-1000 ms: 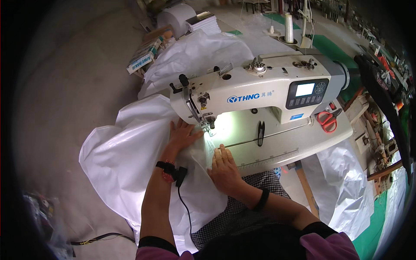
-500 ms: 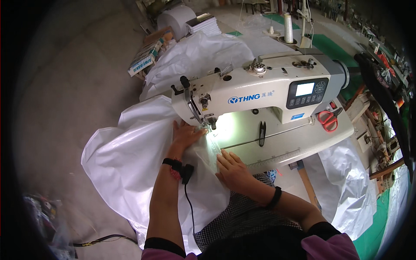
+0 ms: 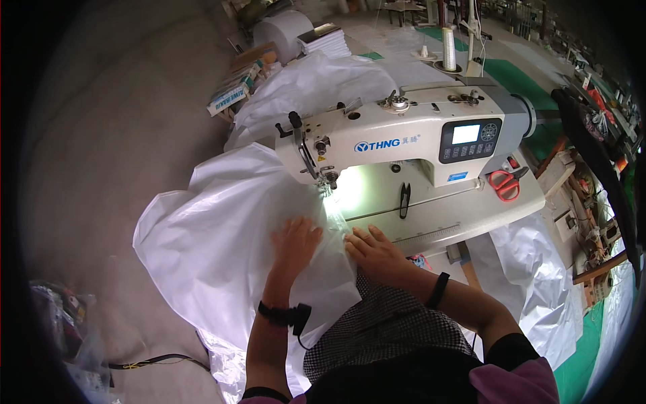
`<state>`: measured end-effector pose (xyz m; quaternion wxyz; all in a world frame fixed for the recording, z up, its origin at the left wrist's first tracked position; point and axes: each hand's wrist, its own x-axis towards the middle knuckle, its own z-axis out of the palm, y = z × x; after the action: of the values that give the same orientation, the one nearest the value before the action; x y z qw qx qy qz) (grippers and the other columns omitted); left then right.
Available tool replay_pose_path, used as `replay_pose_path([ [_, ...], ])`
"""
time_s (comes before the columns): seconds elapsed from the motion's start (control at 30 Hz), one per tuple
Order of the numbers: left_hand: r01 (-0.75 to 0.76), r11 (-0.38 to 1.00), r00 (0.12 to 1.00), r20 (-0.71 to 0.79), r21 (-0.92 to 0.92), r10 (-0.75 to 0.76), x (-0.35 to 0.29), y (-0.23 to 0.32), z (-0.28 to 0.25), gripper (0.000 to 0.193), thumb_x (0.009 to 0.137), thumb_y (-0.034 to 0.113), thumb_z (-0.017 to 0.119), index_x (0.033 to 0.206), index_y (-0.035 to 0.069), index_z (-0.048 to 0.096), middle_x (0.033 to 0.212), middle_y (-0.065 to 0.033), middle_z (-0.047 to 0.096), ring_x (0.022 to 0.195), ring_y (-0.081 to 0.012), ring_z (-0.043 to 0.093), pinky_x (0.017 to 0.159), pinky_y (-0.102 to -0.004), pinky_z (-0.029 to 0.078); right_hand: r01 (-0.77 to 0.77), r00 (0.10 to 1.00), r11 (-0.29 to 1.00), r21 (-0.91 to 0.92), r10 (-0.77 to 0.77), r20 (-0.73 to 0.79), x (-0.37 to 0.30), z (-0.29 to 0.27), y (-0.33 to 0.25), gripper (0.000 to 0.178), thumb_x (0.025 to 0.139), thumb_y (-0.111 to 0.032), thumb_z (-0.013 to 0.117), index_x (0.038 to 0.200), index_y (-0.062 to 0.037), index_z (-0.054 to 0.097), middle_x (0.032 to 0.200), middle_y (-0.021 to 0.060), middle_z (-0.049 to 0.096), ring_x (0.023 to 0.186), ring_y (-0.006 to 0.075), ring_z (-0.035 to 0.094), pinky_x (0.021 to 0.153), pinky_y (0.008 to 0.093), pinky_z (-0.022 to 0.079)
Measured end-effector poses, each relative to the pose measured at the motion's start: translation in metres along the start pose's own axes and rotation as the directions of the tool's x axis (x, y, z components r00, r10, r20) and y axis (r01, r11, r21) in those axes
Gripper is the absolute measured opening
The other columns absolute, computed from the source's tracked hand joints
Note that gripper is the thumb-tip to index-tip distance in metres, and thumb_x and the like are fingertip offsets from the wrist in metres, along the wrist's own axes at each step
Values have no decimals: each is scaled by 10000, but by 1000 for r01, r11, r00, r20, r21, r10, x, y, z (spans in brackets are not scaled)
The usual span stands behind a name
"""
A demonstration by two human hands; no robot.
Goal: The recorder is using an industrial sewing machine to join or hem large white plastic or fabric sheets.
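A large sheet of white plastic film [image 3: 208, 222] drapes over the left side of the sewing machine [image 3: 397, 128] and down across my lap. One edge of it runs under the lit needle area [image 3: 330, 187]. My left hand [image 3: 296, 244] lies on the film in front of the needle, its fingers spread and slightly blurred. At the front edge of the machine bed [image 3: 377, 225], my right hand [image 3: 375, 250] rests on the film's right margin with fingers stretched out. Its thumb is hard to make out.
Black thread snips [image 3: 404, 200] and red-handled scissors [image 3: 506, 185] lie on the bed. Thread cones [image 3: 449, 50] stand behind the machine. More white film [image 3: 531, 276] hangs at the right. A box [image 3: 229, 99] and a large roll [image 3: 282, 34] sit at the back left.
My left hand has drawn back from the needle toward me along the film. The right hand stays near the bed's front edge, shifted slightly. The whole view has tilted a little.
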<state>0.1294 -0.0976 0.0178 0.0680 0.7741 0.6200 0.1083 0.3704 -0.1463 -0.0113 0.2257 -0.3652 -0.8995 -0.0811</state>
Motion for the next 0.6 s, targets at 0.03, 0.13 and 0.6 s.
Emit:
replay_pose_path([
  [0.03,90,995,995,35,45,-92,-12,-4,-2,457,962,382,472,1350,146,521,1457,-127,441,1375,-385,345,1110,-588,205,-18,999,999,27,19,-30,2,6,-2,551,758,-240,658,1240,1,541,1341,181,540,1310,330,465,1112,500,308],
  [0.13,161,976,986,-70,148,-152,-33,-31,-7,452,968,372,456,1371,176,514,1473,-104,433,1389,-368,332,1133,-555,201,-37,995,997,69,44,-93,7,19,-8,452,785,-205,612,1175,20,579,1295,206,568,1269,334,509,1112,464,324],
  [0.6,0,993,993,-121,122,15,52,-122,-7,493,953,368,493,1395,149,501,1508,-65,406,1429,-274,297,1182,-452,146,-36,999,999,0,36,-20,51,39,-15,416,830,-153,540,1180,70,577,1274,241,581,1243,345,540,1104,435,365],
])
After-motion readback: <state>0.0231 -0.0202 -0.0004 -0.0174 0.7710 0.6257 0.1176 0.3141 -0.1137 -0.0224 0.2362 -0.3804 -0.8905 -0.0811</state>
